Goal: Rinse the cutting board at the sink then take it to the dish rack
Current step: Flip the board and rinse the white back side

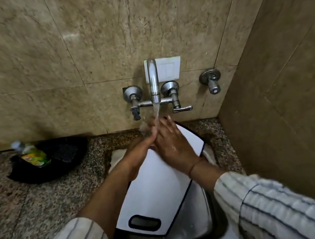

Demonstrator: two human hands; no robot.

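A white cutting board with a dark rim and a handle slot at its near end lies tilted across the steel sink. Water runs from the wall tap onto my hands. My left hand and my right hand are pressed together under the stream, just above the board's far half. Neither hand holds the board. My fingers are extended and wet.
A green dish soap bottle lies in a black pan on the speckled granite counter at the left. Tap levers stick out from the tiled wall. A side wall stands close on the right.
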